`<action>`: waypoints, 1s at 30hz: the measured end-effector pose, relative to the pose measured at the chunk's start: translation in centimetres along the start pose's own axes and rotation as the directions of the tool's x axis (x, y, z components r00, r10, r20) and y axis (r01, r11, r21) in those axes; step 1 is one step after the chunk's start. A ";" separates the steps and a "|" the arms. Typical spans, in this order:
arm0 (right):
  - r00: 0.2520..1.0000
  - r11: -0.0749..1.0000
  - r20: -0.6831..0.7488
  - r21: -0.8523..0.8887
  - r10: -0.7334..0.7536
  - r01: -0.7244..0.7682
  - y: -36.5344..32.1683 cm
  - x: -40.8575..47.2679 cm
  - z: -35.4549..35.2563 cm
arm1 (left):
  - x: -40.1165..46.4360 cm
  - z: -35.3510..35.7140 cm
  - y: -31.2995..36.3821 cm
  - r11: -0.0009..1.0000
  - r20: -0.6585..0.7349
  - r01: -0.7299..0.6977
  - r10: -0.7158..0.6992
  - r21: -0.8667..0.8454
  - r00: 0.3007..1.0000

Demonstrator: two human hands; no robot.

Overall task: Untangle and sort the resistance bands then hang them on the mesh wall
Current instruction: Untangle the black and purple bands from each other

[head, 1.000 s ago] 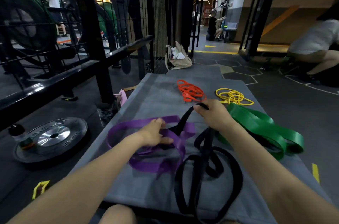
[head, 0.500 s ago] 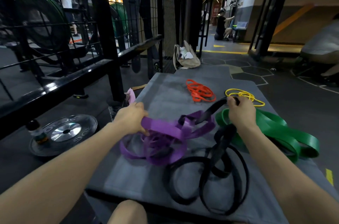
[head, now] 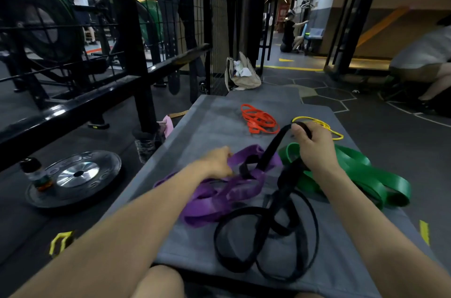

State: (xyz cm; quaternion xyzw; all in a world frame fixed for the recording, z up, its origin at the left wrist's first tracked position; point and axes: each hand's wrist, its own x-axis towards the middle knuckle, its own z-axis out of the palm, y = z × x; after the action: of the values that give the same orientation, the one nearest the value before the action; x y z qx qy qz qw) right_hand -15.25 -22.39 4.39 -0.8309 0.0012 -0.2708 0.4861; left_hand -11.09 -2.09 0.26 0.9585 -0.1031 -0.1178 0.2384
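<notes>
Two hands, right fingers grasping black band, left fingers gripping purple band.

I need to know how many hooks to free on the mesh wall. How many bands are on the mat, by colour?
Purple band: 1
Black band: 1
Green band: 1
Orange band: 1
Yellow band: 1
Total: 5, each counted as one band, though the coils could hide more.
</notes>
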 end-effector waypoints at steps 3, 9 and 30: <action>0.999 0.997 -0.034 0.067 -0.031 0.034 -0.1 0.0 -1.6 | 0.4 2.7 0.3 0.992 0.086 -0.004 0.015 -0.128 0.996; 0.997 0.985 -0.082 0.173 -0.004 0.018 0.4 0.8 -2.8 | -0.8 2.1 1.3 0.809 0.083 -0.015 0.078 -0.587 0.993; 0.949 0.991 0.314 0.134 -0.038 -0.005 -5.7 3.3 0.1 | -2.5 -19.1 7.2 0.358 -0.541 -0.493 -0.040 -0.793 0.840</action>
State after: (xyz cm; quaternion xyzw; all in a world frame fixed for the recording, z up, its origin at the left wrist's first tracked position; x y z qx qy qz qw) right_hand -13.91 -20.20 10.48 -0.8292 -0.1018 -0.1379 0.5320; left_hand -9.24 0.61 20.60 0.6376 -0.0965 0.1184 0.7551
